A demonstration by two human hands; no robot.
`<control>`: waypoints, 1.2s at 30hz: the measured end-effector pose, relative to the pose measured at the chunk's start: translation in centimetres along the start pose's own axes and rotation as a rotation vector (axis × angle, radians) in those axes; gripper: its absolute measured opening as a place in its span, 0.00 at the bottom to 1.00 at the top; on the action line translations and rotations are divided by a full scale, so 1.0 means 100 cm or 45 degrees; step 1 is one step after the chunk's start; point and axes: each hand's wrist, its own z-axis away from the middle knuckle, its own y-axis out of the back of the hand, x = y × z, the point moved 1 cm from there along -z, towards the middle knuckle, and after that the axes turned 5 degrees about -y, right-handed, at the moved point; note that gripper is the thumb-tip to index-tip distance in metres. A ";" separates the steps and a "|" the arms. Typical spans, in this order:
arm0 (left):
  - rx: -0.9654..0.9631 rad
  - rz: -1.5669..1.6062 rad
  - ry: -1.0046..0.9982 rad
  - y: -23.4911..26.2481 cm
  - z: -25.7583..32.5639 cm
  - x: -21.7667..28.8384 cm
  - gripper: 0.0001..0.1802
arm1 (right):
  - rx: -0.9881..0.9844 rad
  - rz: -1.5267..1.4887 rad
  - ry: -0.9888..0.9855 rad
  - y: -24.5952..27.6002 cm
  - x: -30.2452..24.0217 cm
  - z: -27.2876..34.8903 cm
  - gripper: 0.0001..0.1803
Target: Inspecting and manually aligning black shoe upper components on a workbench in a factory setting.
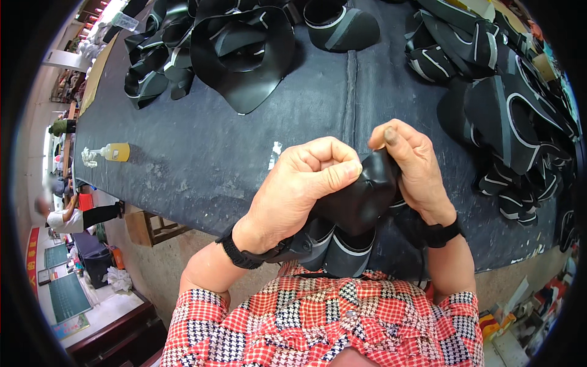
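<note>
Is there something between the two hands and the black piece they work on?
Nothing visible does. The left hand and the right hand both already grip the black shoe piece directly, above the near edge of the dark table.

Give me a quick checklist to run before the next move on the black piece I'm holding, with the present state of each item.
1. Left hand grips the black piece: ok, fist closed on its upper edge.
2. Right hand grips the same piece: ok, fingers pinch its top right side.
3. Piece held off the dark table: ok, it is held up at the near edge, in front of the chest.
4. Seam or inner side of the piece in good order: cannot tell, the hands cover it.
5. Piles of black pieces, left and right, stay apart from the hands: ok.
6. Yellow bottle out of the way: ok, lying far left on the table.
</note>
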 end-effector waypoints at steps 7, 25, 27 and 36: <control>0.006 -0.157 -0.041 0.005 -0.024 0.000 0.05 | -0.280 0.095 -0.079 0.024 -0.012 -0.011 0.07; 0.661 -0.816 -0.943 0.070 -0.112 0.164 0.09 | -0.075 0.692 -0.060 0.031 -0.021 0.007 0.08; 0.704 -0.970 -0.914 0.133 -0.142 0.156 0.11 | -0.253 0.831 0.061 0.024 -0.031 0.017 0.08; 0.119 -1.582 -1.074 0.050 -0.125 0.052 0.07 | 0.262 0.613 0.261 0.046 -0.112 -0.002 0.05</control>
